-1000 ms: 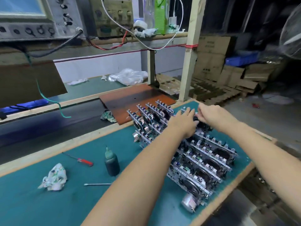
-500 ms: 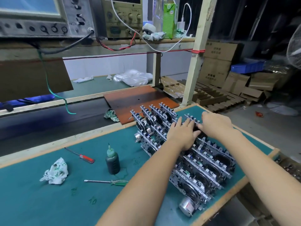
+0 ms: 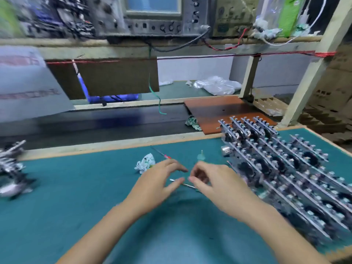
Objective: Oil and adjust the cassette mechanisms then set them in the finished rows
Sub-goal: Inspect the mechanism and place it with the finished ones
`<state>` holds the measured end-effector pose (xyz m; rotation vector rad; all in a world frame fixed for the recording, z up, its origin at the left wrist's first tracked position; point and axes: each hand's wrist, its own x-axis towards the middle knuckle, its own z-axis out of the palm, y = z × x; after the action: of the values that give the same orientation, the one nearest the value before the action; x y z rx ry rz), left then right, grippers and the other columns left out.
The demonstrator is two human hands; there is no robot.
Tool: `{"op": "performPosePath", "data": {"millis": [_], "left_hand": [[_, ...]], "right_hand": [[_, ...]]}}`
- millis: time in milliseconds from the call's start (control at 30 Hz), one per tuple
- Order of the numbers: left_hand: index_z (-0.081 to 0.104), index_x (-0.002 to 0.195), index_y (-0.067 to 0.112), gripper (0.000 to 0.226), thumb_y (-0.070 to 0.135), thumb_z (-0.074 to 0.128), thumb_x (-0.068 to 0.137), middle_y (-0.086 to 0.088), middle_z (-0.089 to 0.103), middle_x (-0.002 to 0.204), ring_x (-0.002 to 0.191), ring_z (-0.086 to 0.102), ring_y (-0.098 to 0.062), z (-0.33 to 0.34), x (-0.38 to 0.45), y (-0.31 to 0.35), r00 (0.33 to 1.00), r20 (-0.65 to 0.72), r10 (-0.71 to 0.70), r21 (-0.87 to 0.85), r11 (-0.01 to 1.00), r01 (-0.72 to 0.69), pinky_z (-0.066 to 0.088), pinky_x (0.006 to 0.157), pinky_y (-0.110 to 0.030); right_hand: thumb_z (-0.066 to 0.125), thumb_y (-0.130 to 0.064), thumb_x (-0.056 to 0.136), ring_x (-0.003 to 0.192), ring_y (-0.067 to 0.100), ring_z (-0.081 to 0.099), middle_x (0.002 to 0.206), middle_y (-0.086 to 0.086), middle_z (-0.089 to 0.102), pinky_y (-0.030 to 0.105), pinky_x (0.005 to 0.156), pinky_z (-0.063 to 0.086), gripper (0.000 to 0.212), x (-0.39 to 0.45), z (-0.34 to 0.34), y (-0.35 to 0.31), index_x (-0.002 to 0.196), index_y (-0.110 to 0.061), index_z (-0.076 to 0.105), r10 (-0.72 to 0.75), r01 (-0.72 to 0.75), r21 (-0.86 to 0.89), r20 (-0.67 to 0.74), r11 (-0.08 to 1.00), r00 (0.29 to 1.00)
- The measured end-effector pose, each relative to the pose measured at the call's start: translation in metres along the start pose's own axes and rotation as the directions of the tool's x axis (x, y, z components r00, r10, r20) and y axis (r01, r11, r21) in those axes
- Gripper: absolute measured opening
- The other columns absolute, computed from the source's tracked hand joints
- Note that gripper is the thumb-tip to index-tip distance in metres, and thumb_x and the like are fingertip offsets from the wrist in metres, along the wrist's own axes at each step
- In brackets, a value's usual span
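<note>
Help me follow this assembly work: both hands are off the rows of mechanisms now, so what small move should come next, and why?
Probably reach left for the next mechanism from the unfinished pile at the mat's left edge. Both the left hand and right hand hover empty over the thin screwdriver, the finished rows stand to the right, and the oil bottle waits behind the hands.

We see an evenly lit, moderately bright scene with soft light from above and no hard glare. Faint shadows sit under both forearms on the teal-matted desk [image 3: 80, 197]. Motion blur smears most of the view: the grey instrument rack [image 3: 148, 18] at twelve o'clock, the pale cardboard sheet [image 3: 24, 82] at nine o'clock and the metal cassette mechanisms [image 3: 289, 172] at three o'clock are all streaked. Wide-angle distortion bends the wooden shelf rail [image 3: 133, 44] and the edges. The far right corner falls dim.
</note>
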<state>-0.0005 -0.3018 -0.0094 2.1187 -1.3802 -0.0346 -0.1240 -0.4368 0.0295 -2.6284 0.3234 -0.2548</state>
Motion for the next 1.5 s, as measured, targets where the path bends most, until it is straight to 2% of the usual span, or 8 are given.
{"op": "performPosePath", "data": {"millis": [267, 467, 600, 767, 867, 1067, 1300, 1500], "left_hand": [[0.061, 0.117, 0.028, 0.024, 0.029, 0.059, 0.093, 0.014, 0.054, 0.118, 0.113, 0.051, -0.005, -0.093, -0.162, -0.097, 0.884, -0.112, -0.453, 0.210, 0.859, 0.467, 0.037, 0.094, -0.019], [0.068, 0.109, 0.010, 0.042, 0.039, 0.055, 0.082, -0.014, 0.062, 0.114, 0.103, 0.061, -0.036, -0.149, -0.251, -0.110, 0.781, -0.435, -0.448, 0.490, 0.610, 0.623, 0.050, 0.083, -0.050], [0.063, 0.113, 0.001, 0.051, 0.025, 0.083, 0.073, -0.021, 0.061, 0.110, 0.097, 0.060, -0.043, -0.177, -0.281, -0.118, 0.579, -0.613, -0.537, 0.443, 0.374, 0.815, 0.052, 0.076, -0.055], [0.050, 0.126, 0.007, 0.063, 0.056, 0.054, 0.087, -0.018, 0.069, 0.098, 0.093, 0.066, -0.033, -0.186, -0.285, -0.127, 0.298, -0.490, -0.819, 0.371, 0.113, 0.922, 0.047, 0.069, -0.037], [0.056, 0.114, 0.000, 0.050, 0.042, 0.061, 0.088, -0.019, 0.069, 0.083, 0.083, 0.065, -0.035, -0.181, -0.282, -0.132, 0.350, -0.530, -0.773, 0.267, 0.239, 0.934, 0.036, 0.062, -0.035], [0.051, 0.083, 0.021, 0.021, 0.038, 0.062, 0.088, -0.003, 0.052, 0.036, 0.038, 0.057, -0.003, -0.171, -0.255, -0.111, 0.481, -0.414, -0.772, 0.108, 0.484, 0.869, 0.033, 0.048, -0.023], [0.052, 0.092, 0.045, 0.012, 0.042, 0.063, 0.086, 0.019, 0.065, 0.060, 0.045, 0.060, 0.000, -0.124, -0.171, -0.074, 0.775, -0.249, -0.581, -0.008, 0.801, 0.598, 0.042, 0.062, -0.010], [0.049, 0.122, 0.028, 0.043, 0.042, 0.066, 0.085, 0.012, 0.067, 0.099, 0.073, 0.066, -0.014, -0.044, -0.082, -0.043, 0.972, -0.212, -0.104, 0.424, 0.886, 0.188, 0.051, 0.060, -0.027]], "right_hand": [[0.049, -0.035, 0.094, 0.097, 0.017, 0.057, 0.102, -0.005, 0.065, 0.031, 0.078, 0.042, 0.017, 0.049, 0.157, -0.129, 0.104, -0.023, 0.057, -0.342, 0.294, 0.196, 0.297, 0.936, 0.891], [0.048, -0.029, 0.094, 0.107, 0.024, 0.054, 0.112, 0.004, 0.063, 0.034, 0.084, 0.042, 0.021, 0.060, 0.222, -0.212, 0.110, -0.018, 0.057, -0.430, 0.345, 0.300, 0.295, 0.889, 0.853], [0.045, -0.016, 0.096, 0.121, 0.027, 0.045, 0.131, 0.010, 0.052, 0.038, 0.100, 0.037, 0.037, 0.079, 0.236, -0.261, 0.133, -0.014, 0.046, -0.486, 0.361, 0.393, 0.288, 0.846, 0.825], [0.044, -0.004, 0.093, 0.135, 0.030, 0.034, 0.154, 0.009, 0.026, 0.039, 0.103, 0.035, 0.066, 0.101, 0.238, -0.317, 0.151, -0.015, 0.015, -0.510, 0.250, 0.548, 0.394, 0.798, 0.764], [0.046, 0.001, 0.088, 0.130, 0.032, 0.040, 0.149, 0.011, 0.035, 0.035, 0.098, 0.039, 0.065, 0.104, 0.243, -0.330, 0.148, -0.015, 0.024, -0.521, 0.194, 0.591, 0.453, 0.783, 0.723], [0.043, 0.003, 0.089, 0.124, 0.024, 0.045, 0.139, 0.010, 0.046, 0.033, 0.105, 0.036, 0.053, 0.096, 0.235, -0.293, 0.140, -0.012, 0.037, -0.347, -0.031, 0.740, 0.351, 0.672, 0.870], [0.048, 0.008, 0.088, 0.096, -0.002, 0.058, 0.109, -0.004, 0.062, 0.013, 0.090, 0.044, 0.034, 0.084, 0.158, -0.159, 0.115, -0.011, 0.057, -0.147, -0.035, 0.866, 0.125, 0.499, 0.981], [0.042, -0.021, 0.099, 0.097, 0.010, 0.060, 0.101, 0.004, 0.064, 0.024, 0.091, 0.048, 0.021, 0.050, 0.108, -0.047, 0.094, -0.010, 0.060, 0.251, -0.073, 0.969, 0.012, 0.235, 0.968]]}}
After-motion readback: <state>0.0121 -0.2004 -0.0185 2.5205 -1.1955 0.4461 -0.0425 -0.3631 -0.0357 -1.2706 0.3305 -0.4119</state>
